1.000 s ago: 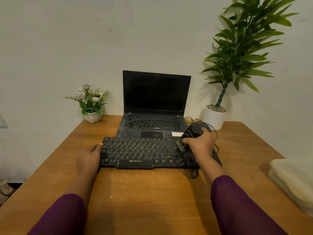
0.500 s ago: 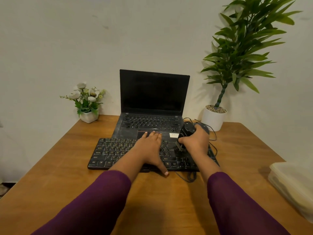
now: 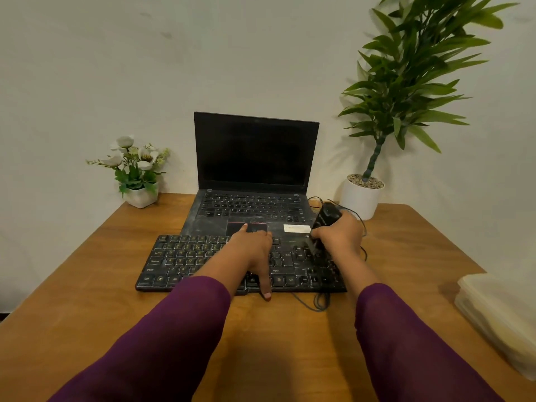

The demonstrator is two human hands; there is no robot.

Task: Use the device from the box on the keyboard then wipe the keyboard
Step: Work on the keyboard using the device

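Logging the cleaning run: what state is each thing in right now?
laptop: open, screen dark, deck dusty.
keyboard: dusty, left hand lying flat on its keys.
device: gripped by the right hand, tip down on the right-side keys.
plastic box: apparently closed.

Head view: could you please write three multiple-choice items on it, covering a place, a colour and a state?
1. Where does the left hand rest? A. on the keyboard B. on a flower pot C. on the wall
2. What colour are the sleeves? A. white B. purple C. green
3. What does the right hand do? A. lies flat B. points upward C. grips the black device
Key: 1 A, its fingers lie across the keys; 2 B, both forearms show purple; 3 C, its fingers curl round the device.
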